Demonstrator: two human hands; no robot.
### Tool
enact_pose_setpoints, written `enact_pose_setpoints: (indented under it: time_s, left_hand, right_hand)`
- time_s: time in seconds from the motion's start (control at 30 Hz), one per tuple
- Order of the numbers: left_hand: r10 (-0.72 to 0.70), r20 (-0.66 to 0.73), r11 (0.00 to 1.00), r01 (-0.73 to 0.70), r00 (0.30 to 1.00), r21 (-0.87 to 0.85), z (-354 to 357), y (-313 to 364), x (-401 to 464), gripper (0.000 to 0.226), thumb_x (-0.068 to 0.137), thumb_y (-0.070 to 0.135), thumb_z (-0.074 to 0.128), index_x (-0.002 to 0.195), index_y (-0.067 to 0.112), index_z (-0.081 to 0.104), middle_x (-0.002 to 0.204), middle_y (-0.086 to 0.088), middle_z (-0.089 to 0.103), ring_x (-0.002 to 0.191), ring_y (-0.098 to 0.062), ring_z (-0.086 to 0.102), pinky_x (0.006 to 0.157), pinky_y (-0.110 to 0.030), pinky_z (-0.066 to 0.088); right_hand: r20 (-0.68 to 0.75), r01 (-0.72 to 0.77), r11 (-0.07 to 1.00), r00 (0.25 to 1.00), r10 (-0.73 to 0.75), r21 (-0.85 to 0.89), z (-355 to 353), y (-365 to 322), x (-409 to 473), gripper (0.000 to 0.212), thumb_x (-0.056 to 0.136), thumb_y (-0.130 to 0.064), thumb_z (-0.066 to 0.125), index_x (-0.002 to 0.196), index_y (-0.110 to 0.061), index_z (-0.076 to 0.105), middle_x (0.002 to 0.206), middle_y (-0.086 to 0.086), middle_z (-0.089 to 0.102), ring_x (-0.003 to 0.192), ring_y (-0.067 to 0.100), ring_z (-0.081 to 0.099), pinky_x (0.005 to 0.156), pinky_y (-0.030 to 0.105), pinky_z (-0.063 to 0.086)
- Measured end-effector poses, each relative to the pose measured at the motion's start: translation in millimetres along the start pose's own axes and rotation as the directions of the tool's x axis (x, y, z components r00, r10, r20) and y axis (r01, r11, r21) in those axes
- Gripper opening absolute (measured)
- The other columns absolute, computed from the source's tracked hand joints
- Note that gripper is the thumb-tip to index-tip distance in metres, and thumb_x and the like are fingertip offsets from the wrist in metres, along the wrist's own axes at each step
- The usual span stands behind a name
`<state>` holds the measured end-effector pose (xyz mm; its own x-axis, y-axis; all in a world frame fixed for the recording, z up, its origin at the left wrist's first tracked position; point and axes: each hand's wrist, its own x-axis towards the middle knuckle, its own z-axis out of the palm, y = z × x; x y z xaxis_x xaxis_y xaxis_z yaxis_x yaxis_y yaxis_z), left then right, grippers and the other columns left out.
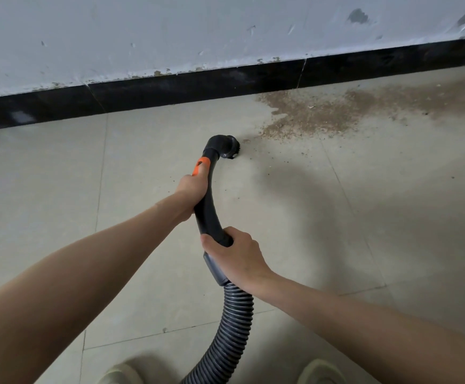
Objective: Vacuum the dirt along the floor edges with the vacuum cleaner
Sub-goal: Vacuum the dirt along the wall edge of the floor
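Vacuuming beside the wall: hose held in 2 hands

The curved black handle tube of the vacuum cleaner is gripped by both hands. The left hand is wrapped around the upper part, just below an orange slider. The right hand is curled around the lower end, where the tube meets the grey collar and the ribbed hose. The hose runs down between 2 pale shoes at the bottom edge. The round brush head is set on the tiled floor, just left of a brown patch of dirt. The dirt is spread along the black skirting board, under a scuffed white wall. A few loose specks are scattered near the brush head.
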<state>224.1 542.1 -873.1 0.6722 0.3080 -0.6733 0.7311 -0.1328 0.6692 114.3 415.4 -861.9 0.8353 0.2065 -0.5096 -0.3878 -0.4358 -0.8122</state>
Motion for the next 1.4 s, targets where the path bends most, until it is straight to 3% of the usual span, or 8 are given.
enact_pose_setpoints:
  time_s: [0.37,0.6,0.8,0.9,1.1,1.27,1.4]
  left_hand:
    - [0.064,0.041,0.992,-0.068,0.997,0.104,46,37,23,0.076,0.089,0.068,0.031,0.119,0.002,0.051,0.109,-0.019,0.062,0.098,-0.034,0.062,0.093,-0.045,0.051]
    - [0.102,0.065,0.982,-0.110,0.993,0.151,59,60,41,0.077,0.090,0.067,0.031,0.125,0.001,0.049,0.118,-0.019,0.061,0.107,-0.036,0.060,0.095,-0.045,0.049]
    - [0.122,0.023,0.981,-0.124,0.992,0.148,40,74,57,0.075,0.090,0.066,0.032,0.125,0.001,0.049,0.116,-0.019,0.061,0.106,-0.036,0.060,0.095,-0.046,0.049]
    - [0.102,0.008,0.989,-0.103,0.995,0.106,19,69,60,0.076,0.090,0.066,0.034,0.125,0.000,0.049,0.108,-0.017,0.060,0.097,-0.033,0.060,0.095,-0.046,0.050]
    - [0.049,-0.044,0.999,-0.048,0.998,0.011,-33,37,51,0.073,0.091,0.065,0.035,0.122,0.000,0.048,0.102,-0.015,0.056,0.088,-0.029,0.056,0.091,-0.044,0.051]
    - [0.007,-0.119,1.000,-0.011,0.993,-0.026,-80,2,34,0.068,0.092,0.066,0.032,0.112,0.002,0.048,0.103,-0.015,0.057,0.089,-0.030,0.057,0.081,-0.040,0.052]
    - [-0.024,-0.170,0.996,0.008,0.985,-0.092,-129,-29,20,0.067,0.091,0.066,0.036,0.109,0.003,0.047,0.096,-0.014,0.056,0.083,-0.029,0.056,0.073,-0.037,0.049]
  right_hand:
    - [-0.116,-0.007,0.999,0.993,0.013,0.051,-34,11,33,0.028,0.077,-0.053,0.059,0.068,-0.027,0.052,0.057,-0.013,0.052,0.053,0.008,0.050,0.054,0.023,0.039]
    - [-0.132,-0.002,0.995,0.991,0.015,0.101,-42,10,61,0.029,0.079,-0.051,0.059,0.068,-0.026,0.050,0.052,-0.016,0.047,0.041,-0.002,0.046,0.043,0.013,0.034]
    - [-0.110,0.035,0.994,0.994,-0.023,0.108,-33,-10,83,0.028,0.081,-0.049,0.060,0.070,-0.024,0.053,0.058,-0.011,0.051,0.053,0.007,0.051,0.051,0.020,0.040]
    - [-0.063,0.053,0.996,0.997,-0.049,0.072,-24,-19,87,0.029,0.082,-0.049,0.060,0.071,-0.024,0.052,0.063,-0.008,0.053,0.059,0.011,0.053,0.056,0.024,0.041]
    - [0.161,0.055,0.996,0.986,-0.043,-0.069,4,-32,78,0.030,0.086,-0.052,0.054,0.081,-0.023,0.048,0.080,-0.002,0.059,0.069,0.015,0.056,0.062,0.027,0.043]
    - [0.257,0.098,0.992,0.964,-0.075,-0.077,42,-40,57,0.035,0.088,-0.055,0.053,0.079,-0.021,0.049,0.082,-0.001,0.062,0.074,0.018,0.059,0.066,0.029,0.046]
    - [0.329,0.142,0.986,0.938,-0.105,-0.089,80,-53,37,0.036,0.089,-0.056,0.052,0.078,-0.023,0.049,0.078,-0.005,0.060,0.071,0.014,0.058,0.060,0.027,0.043]
